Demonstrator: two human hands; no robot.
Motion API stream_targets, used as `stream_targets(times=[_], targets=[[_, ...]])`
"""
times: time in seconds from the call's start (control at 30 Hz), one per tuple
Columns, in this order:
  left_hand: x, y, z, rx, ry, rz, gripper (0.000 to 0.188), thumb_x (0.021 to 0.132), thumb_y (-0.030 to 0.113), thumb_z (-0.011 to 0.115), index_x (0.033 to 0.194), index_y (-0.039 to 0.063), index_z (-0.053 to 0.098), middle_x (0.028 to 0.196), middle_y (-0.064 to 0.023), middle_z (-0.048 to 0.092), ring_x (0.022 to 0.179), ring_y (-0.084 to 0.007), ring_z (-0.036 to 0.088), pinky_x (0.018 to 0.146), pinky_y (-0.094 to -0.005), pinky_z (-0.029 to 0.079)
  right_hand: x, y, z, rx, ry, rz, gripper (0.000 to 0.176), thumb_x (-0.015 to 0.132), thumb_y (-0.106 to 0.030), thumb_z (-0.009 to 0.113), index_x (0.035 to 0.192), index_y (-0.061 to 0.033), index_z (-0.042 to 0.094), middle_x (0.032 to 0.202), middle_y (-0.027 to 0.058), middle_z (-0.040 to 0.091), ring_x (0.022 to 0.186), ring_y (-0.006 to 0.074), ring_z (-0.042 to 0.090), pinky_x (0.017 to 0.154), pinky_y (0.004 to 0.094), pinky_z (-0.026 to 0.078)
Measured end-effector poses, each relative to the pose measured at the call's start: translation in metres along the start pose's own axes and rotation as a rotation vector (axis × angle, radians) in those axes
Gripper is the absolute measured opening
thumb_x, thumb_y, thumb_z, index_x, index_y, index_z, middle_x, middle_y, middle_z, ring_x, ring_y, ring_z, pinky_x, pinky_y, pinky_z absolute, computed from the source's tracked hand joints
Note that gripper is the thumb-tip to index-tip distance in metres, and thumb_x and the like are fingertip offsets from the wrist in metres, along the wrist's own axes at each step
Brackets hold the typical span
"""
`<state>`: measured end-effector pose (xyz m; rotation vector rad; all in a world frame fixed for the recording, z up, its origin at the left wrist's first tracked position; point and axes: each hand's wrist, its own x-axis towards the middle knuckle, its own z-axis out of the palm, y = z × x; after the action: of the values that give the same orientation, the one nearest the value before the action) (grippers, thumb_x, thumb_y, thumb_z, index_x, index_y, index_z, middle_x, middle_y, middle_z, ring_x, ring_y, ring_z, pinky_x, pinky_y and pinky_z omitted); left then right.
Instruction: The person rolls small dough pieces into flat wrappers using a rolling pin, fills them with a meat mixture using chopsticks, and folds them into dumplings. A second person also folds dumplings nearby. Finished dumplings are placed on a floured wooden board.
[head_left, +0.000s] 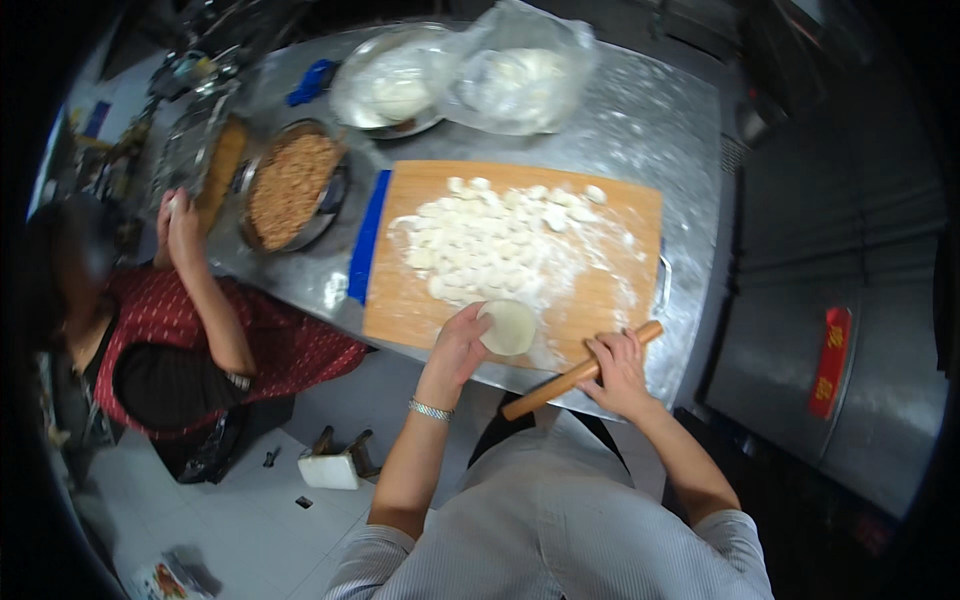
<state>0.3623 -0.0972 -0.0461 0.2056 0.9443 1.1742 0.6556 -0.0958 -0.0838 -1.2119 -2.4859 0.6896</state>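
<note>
My left hand (459, 346) pinches the left edge of a thin round dough wrapper (508, 328) above the near edge of a wooden board (409, 315). In my right hand (621, 371) is a wooden rolling pin (551, 386), gripped near its upper end and slanting over the board's near right corner. Many small floured dough pieces (480, 244) lie in a heap on the board, with loose flour around them, mostly to the right. A blue strip (369, 240) shows under the board's left edge.
Left of the board, a metal bowl (319, 229) holds crumbly brown filling. Behind stand a metal dish (352, 90) with dough and a clear plastic bag (525, 90) with pale contents. A co-worker in a red patterned apron (300, 337) is at the left. Metal cabinets (795, 247) flank the right.
</note>
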Motion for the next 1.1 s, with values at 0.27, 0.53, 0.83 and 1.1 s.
stream_targets(times=[0.27,0.53,0.83,1.1], targets=[[-0.029,0.066,-0.086,0.1,0.357,0.218,0.029,0.092,0.001,0.049,0.12,-0.006,0.051,0.114,-0.0153,0.061,0.105,-0.0241,0.06,0.096,-0.0354,0.047,0.051,-0.016,-0.021,-0.111,-0.147,-0.268,0.036,0.066,-0.009,0.069,0.1,-0.0093,0.058,0.094,0.0079,0.052,0.097,0.0269,0.049,0.092,0.0404,0.034],[0.012,0.022,-0.066,1.515,0.367,0.94,0.029,0.075,0.003,0.059,0.104,-0.004,0.06,0.104,-0.0176,0.06,0.1,-0.0338,0.056,0.088,-0.0445,0.044,0.075,-0.016,-0.018,-0.045,-0.136,-0.172,0.034,0.063,0.0,0.065,0.096,-0.0082,0.061,0.094,0.0083,0.051,0.097,0.027,0.049,0.089,0.0395,0.034],[0.055,-0.015,0.012,1.607,0.077,1.01,0.028,0.076,0.007,0.064,0.103,-0.001,0.059,0.095,-0.011,0.059,0.087,-0.03,0.054,0.072,-0.0384,0.044,0.139,-0.045,0.02,0.128,0.107,0.038,0.033,0.073,-0.011,0.065,0.103,-0.0033,0.058,0.095,0.0134,0.053,0.09,0.0326,0.053,0.079,0.0403,0.043],[0.035,-0.015,0.015,0.133,0.1,0.285,0.044,0.101,0.031,0.036,0.125,-0.004,0.047,0.122,-0.0114,0.054,0.115,-0.022,0.049,0.098,-0.0364,0.04,0.149,-0.061,0.021,0.404,0.095,0.145,0.027,0.074,-0.012,0.066,0.098,-0.0036,0.056,0.091,0.0145,0.052,0.087,0.033,0.052,0.078,0.0409,0.043]])
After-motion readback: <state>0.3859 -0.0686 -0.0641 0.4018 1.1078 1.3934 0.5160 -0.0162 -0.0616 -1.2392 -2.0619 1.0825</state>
